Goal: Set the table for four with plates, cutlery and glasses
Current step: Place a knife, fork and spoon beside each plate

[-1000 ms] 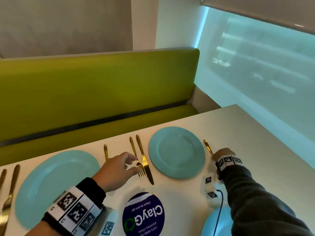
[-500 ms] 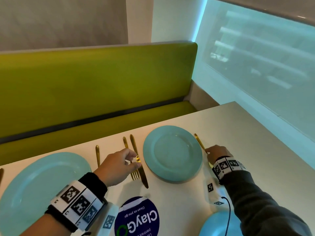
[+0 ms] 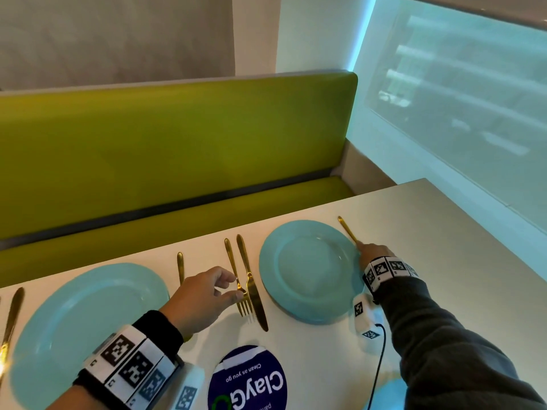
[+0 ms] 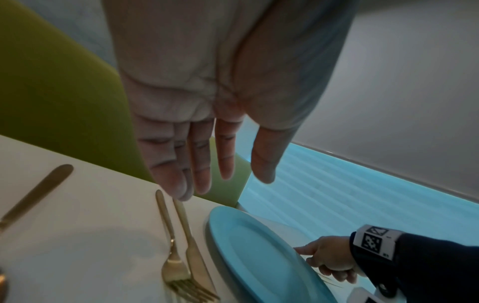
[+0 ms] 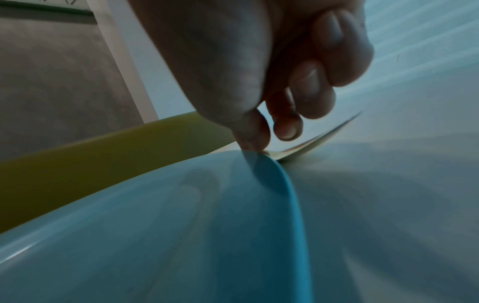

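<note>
A light blue plate (image 3: pixel 307 270) lies at the far right place setting on the white table (image 3: pixel 444 247). Left of it a gold fork (image 3: pixel 233 267) and a gold knife (image 3: pixel 251 288) lie side by side. My left hand (image 3: pixel 236 287) hovers at the fork's neck; the left wrist view shows its fingers (image 4: pixel 202 164) straight and holding nothing above the fork (image 4: pixel 173 260). My right hand (image 3: pixel 365 251) pinches a gold cutlery piece (image 3: pixel 347 230) at the plate's right rim (image 5: pixel 285 194). Its head is hidden under the hand (image 5: pixel 269 131).
A second blue plate (image 3: pixel 88 327) lies at the left, with a gold handle (image 3: pixel 180 266) to its right and more gold cutlery (image 3: pixel 11 318) at the far left. A round blue sticker (image 3: pixel 248 380) is near me. A green bench (image 3: pixel 177 143) runs behind the table.
My left hand has let go of the fork, which now lies straight beside the knife. My right hand has shifted its gold piece closer to the plate's rim.
</note>
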Demonstrator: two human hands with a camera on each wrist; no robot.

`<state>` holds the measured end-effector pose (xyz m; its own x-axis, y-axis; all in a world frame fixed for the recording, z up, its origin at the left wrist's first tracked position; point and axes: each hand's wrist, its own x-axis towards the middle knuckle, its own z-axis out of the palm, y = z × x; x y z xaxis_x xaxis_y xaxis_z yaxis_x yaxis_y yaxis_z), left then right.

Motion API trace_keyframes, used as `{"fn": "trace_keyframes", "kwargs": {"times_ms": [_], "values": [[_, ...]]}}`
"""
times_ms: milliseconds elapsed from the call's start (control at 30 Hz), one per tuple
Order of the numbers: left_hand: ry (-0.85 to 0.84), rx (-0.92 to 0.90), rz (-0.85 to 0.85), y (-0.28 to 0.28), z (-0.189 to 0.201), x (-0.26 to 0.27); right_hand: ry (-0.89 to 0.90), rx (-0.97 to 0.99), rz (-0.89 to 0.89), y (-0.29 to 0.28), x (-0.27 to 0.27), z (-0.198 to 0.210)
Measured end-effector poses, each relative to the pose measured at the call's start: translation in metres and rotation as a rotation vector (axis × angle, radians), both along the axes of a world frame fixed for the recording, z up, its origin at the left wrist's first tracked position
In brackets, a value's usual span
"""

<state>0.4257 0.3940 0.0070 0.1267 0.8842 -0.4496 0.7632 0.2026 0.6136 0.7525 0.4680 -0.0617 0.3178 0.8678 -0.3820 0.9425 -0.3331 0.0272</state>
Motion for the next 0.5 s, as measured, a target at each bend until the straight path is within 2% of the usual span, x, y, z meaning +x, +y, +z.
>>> {"fn": "trace_keyframes", "kwargs": {"times_ms": [267, 500], "values": [[-0.014, -0.019, 0.013, -0.001, -0.002, -0.005, -0.018, -0.011, 0.021, 0.008, -0.002, 0.005], [-0.016, -0.005, 0.012, -0.008, 0.001, -0.004, -0.010, 0.055, -0.046, 0.004, -0.016, 0.035]]}}
